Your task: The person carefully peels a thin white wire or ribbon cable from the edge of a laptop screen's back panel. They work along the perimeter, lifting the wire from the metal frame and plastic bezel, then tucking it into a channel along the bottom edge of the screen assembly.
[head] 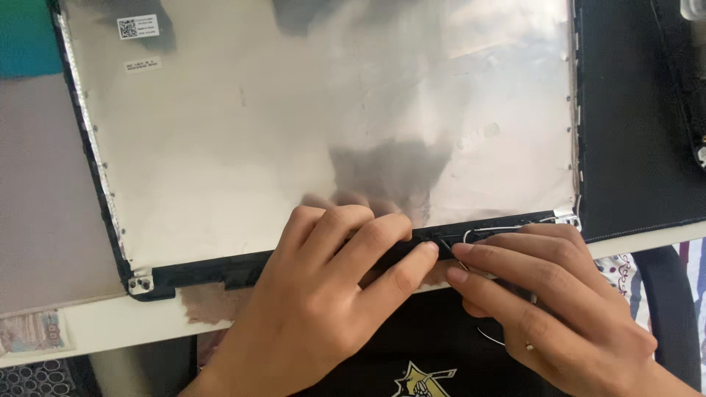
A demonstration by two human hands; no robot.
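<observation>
A laptop display back cover (294, 125) lies inner side up, lined with shiny silver foil, on a white desk (110, 323). Its black bottom edge strip (213, 268) runs along the near side, with small metal hinge brackets at the left (141, 283) and right (566, 219) corners. My left hand (323, 301) presses fingers on the strip near its middle. My right hand (544, 301) pinches a thin white cable (489, 234) that runs along the strip's right part. The fingertips of both hands nearly meet.
A black mat (632, 125) lies to the right of the cover. Two white stickers (138, 28) sit at the cover's top left. A teal patch (28, 37) and a grey-pink surface (44, 191) lie at left. A black chair arm (665, 294) sits below right.
</observation>
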